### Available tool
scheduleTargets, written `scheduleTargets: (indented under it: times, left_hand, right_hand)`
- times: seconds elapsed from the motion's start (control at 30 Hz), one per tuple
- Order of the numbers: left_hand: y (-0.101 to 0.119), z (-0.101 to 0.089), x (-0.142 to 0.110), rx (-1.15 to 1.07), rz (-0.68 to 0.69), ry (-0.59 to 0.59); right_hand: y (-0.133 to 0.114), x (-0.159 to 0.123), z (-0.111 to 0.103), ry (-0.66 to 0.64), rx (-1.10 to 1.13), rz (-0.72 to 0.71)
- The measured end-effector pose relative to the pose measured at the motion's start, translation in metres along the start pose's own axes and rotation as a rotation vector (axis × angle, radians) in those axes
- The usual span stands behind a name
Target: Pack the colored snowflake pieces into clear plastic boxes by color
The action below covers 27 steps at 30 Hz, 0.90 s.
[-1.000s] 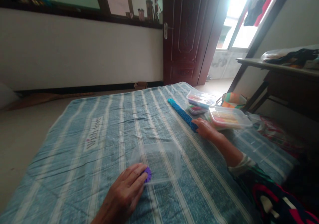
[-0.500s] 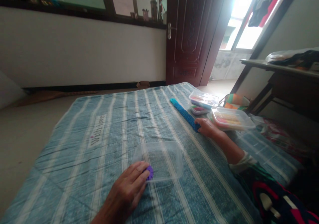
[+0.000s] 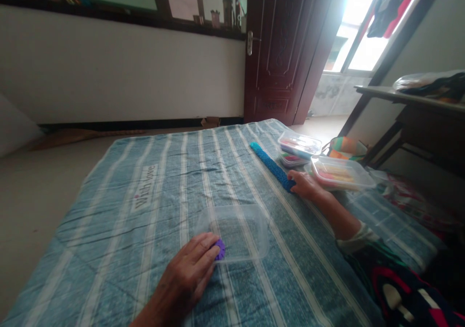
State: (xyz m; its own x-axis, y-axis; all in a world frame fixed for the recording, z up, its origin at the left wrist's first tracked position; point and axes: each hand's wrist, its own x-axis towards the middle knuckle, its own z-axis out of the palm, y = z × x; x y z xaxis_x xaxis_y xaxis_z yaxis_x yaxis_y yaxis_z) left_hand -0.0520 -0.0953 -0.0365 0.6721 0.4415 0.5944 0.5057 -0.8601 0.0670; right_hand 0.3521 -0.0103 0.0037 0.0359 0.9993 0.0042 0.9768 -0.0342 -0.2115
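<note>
My left hand (image 3: 187, 266) is closed, with a purple notched plastic disc (image 3: 220, 249) pinched at its fingertips. The disc is at the near left corner of a clear plastic box (image 3: 240, 232) that lies on the striped bed cover. Farther right, my right hand (image 3: 305, 185) has its fingers closed at the near end of a long strip of blue, knobbly pieces (image 3: 271, 166). That strip lies flat, turning from turquoise at its far tip to darker blue near my fingers. My palm hides the underside of the right-hand grip.
Lidded clear boxes with coloured contents (image 3: 300, 145) sit at the bed's right edge, and another lidded box (image 3: 343, 173) is just behind my right hand. A clear, divided sheet or lid (image 3: 385, 215) lies by my right forearm. A dark table (image 3: 410, 97) stands at the right.
The view has shifted slightly, so the scene sits a little farther right. Both hands keep their places on the disc and the blue strip.
</note>
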Motion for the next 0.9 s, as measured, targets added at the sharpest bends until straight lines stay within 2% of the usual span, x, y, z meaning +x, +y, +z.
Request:
scheduleTargets:
  times: [0.47, 0.9]
  left_hand:
    - [0.001, 0.001, 0.000, -0.012, -0.005, -0.025]
    - [0.007, -0.001, 0.004, -0.043, -0.021, -0.024]
  right_hand:
    - [0.002, 0.003, 0.009, 0.051, 0.037, 0.043]
    - [0.009, -0.002, 0.012, 0.115, 0.070, -0.007]
